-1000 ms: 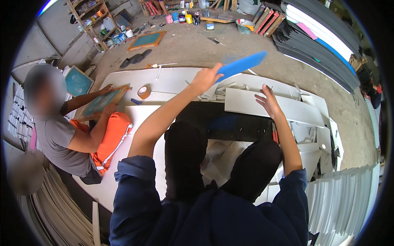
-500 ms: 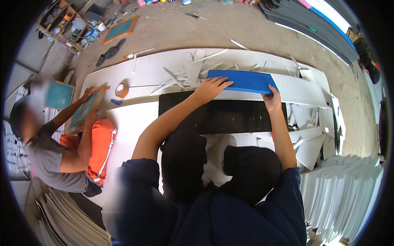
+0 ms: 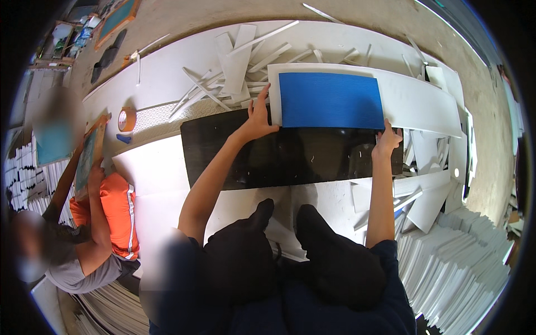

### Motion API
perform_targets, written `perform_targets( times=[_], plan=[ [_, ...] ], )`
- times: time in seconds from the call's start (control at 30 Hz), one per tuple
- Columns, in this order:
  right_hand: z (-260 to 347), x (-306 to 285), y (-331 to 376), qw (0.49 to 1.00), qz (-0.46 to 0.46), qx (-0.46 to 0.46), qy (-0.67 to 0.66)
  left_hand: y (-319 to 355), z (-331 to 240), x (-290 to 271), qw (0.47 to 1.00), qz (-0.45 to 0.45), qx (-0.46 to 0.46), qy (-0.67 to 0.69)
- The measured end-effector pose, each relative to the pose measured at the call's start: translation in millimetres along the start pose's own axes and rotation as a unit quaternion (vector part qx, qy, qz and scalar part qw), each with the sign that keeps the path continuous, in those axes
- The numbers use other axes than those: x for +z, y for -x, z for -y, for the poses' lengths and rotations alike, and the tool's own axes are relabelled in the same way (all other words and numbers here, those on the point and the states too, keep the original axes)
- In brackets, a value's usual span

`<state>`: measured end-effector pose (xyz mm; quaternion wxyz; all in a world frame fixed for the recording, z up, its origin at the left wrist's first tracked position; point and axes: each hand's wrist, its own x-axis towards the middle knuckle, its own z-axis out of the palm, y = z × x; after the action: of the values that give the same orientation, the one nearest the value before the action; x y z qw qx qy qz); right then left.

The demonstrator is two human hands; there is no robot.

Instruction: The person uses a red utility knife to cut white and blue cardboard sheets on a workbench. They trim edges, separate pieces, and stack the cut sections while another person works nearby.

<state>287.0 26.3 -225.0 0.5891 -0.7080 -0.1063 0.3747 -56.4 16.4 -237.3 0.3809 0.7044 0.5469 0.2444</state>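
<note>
A blue ribbed rectangular sheet (image 3: pixel 330 100) lies over the left part of a long white board strip (image 3: pixel 421 97). At its lower left corner is my left hand (image 3: pixel 257 120), fingers spread, the thumb near the corner and the fingertips by the white strip's left end. My right hand (image 3: pixel 386 139) is at the sheet's lower right corner, with finger and thumb closed against it and the other fingers curled. Under both forearms a glossy black panel (image 3: pixel 240 156) lies flat, nearer me than the strip.
White offcuts (image 3: pixel 234 67) are heaped beyond the strip. More scraps (image 3: pixel 427 151) lie right, above a stack of white sheets (image 3: pixel 452 268). A roll of orange tape (image 3: pixel 127 119) and a small blue tool (image 3: pixel 123 138) lie left. Another person (image 3: pixel 84 245) sits at left, holding a wood-framed screen (image 3: pixel 92 156).
The blue sheet's broad ribbed face now shows. My left hand has moved from its top edge to the lower left corner; my right hand has shifted to the lower right corner. The view has tilted down.
</note>
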Motion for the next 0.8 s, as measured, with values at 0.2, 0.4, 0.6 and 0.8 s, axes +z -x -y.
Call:
perform_targets(
  times=[0.2,0.4,0.6,0.8],
  plan=[
    [-6.3,-5.3,-28.0,0.994,0.013,0.064,-0.086,-34.1,7.6,2.3,0.950,-0.133,-0.173,0.222],
    [-11.3,-11.0,-41.6,0.988,0.101,0.067,-0.099,-19.5,-1.2,-5.1,0.964,-0.103,-0.153,0.190],
    [-19.6,-27.1,33.8,0.983,0.143,0.086,-0.075,44.5,20.7,-19.3,0.966,-0.101,-0.184,0.148],
    [-22.0,-50.3,61.5,0.998,0.035,0.042,0.021,85.3,20.7,-20.9,0.979,-0.179,-0.091,-0.035]
  ],
)
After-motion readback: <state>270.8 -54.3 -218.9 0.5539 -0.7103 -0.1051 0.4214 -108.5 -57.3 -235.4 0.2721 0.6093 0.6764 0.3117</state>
